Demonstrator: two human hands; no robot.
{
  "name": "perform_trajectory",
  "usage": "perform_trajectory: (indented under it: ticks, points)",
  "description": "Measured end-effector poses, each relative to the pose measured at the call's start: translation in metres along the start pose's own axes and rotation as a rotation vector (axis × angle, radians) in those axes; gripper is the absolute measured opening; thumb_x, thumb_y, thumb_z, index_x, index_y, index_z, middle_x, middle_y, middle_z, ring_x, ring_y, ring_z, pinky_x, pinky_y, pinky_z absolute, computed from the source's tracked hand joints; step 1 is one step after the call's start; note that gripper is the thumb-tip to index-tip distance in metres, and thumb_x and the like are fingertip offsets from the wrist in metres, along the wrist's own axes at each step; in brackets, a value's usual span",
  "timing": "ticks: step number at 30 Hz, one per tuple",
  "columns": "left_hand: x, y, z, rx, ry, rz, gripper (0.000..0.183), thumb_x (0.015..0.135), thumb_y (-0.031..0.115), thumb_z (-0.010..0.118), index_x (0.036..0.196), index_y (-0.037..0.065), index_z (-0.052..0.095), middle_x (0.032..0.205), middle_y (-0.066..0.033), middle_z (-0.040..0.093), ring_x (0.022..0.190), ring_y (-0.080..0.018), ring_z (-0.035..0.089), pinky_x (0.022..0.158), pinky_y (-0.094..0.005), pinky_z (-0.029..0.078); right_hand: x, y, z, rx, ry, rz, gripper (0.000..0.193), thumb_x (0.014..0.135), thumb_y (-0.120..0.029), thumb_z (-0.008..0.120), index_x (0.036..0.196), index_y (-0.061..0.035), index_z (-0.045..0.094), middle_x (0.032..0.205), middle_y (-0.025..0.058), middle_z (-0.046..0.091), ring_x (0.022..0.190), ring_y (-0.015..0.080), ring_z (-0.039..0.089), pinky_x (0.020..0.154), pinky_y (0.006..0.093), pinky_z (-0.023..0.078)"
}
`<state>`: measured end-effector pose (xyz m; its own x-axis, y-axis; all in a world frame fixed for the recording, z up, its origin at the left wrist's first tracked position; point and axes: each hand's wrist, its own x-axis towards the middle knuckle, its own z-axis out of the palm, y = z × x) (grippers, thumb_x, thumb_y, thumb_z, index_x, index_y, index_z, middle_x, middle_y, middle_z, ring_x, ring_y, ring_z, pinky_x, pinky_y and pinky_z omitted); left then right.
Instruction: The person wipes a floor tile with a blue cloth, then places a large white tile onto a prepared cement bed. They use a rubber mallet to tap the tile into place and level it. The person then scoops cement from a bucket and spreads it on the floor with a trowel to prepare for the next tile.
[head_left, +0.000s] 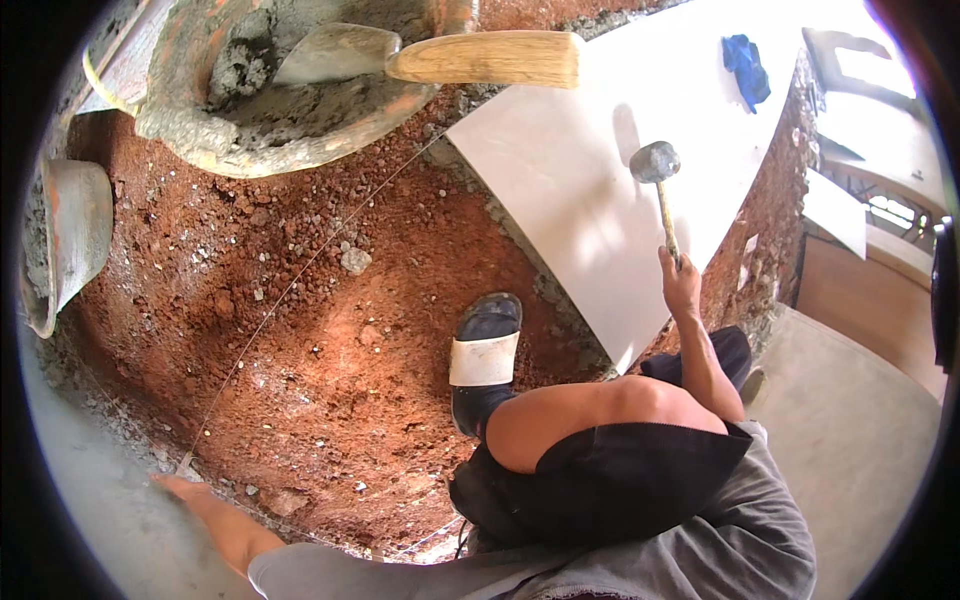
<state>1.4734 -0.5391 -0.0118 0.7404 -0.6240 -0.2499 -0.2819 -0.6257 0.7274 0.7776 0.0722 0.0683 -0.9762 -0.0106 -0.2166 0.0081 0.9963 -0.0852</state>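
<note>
My right hand (682, 287) is wrapped round the handle of a mallet (656, 161). The mallet's grey-black head is over a large white tile (580, 150), and its shadow falls on the tile beside it. At the lower left, my left hand (185, 487) reaches down to the edge of the grey concrete floor, fingers stretched out. It is next to the near end of a thin string (268, 315), which runs across the soil to the tile's corner. Whether the fingers touch the string I cannot tell.
A mortar-crusted tub (270, 160) at the top holds grey mortar and a trowel (480, 58) with a wooden handle. Another tub (80, 225) stands at the left. Reddish soil (330, 400) surrounds my sandalled foot. A blue cloth (745, 72) lies on the tile.
</note>
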Motion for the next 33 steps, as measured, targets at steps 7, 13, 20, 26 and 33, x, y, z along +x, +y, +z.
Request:
perform_trajectory:
  ticks: [7, 13, 20, 26, 33]
  points:
    - [-0.234, -0.001, 0.087, 0.35, -0.23, 1.438, 0.043, 0.093, 0.022, 0.06, 0.129, 0.001, 0.048, 0.122, -0.027, 0.05, 0.093, -0.0331, 0.062, 0.082, -0.0365, 0.055, -0.012, -0.02, 0.022, 0.211, -0.077, 0.062, 0.047, 0.092, -0.043, 0.056, 0.082, 0.0025, 0.058, 0.065, 0.0157, 0.057, 0.06, 0.0254, 0.056, 0.057, 0.0427, 0.044]
    - [-0.642, -0.041, 0.186, 0.462, -1.371, 1.662, 0.096, 0.072, 0.058, 0.071, 0.142, 0.003, 0.034, 0.151, -0.0217, 0.025, 0.142, -0.0376, 0.018, 0.114, -0.0554, 0.011, -0.028, -0.057, 0.036, 0.4, -0.127, -0.079, 0.036, 0.093, -0.034, 0.058, 0.08, -0.0003, 0.056, 0.058, 0.0107, 0.052, 0.053, 0.0219, 0.051, 0.053, 0.0412, 0.041]
    - [-0.714, -0.038, 0.217, 1.025, -1.271, 1.777, 0.117, 0.068, 0.069, 0.064, 0.148, -0.001, 0.016, 0.156, -0.0197, 0.009, 0.146, -0.0318, 0.003, 0.117, -0.052, 0.004, -0.005, -0.084, 0.03, 0.904, -0.011, -0.124, 0.024, 0.094, -0.023, 0.058, 0.086, -0.0002, 0.054, 0.061, 0.0084, 0.052, 0.053, 0.0132, 0.047, 0.05, 0.034, 0.039]
    - [-0.716, -0.045, 0.221, 1.021, -1.25, 1.783, 0.119, 0.066, 0.071, 0.064, 0.148, -0.002, 0.016, 0.157, -0.0184, 0.008, 0.146, -0.0313, 0.002, 0.116, -0.0555, 0.003, 0.022, -0.086, 0.026, 0.488, 0.015, -0.193, 0.032, 0.095, -0.029, 0.056, 0.087, 0.0016, 0.053, 0.061, 0.0133, 0.057, 0.054, 0.024, 0.056, 0.054, 0.0388, 0.044]
    - [-0.717, -0.043, 0.216, 1.036, -1.232, 1.788, 0.121, 0.064, 0.071, 0.064, 0.148, -0.002, 0.017, 0.156, -0.0195, 0.009, 0.146, -0.0315, 0.003, 0.114, -0.0591, 0.003, 0.027, -0.084, 0.027, 0.444, -0.246, -0.216, 0.037, 0.093, -0.035, 0.057, 0.088, 0.002, 0.053, 0.065, 0.0203, 0.059, 0.062, 0.0389, 0.06, 0.059, 0.0452, 0.045]
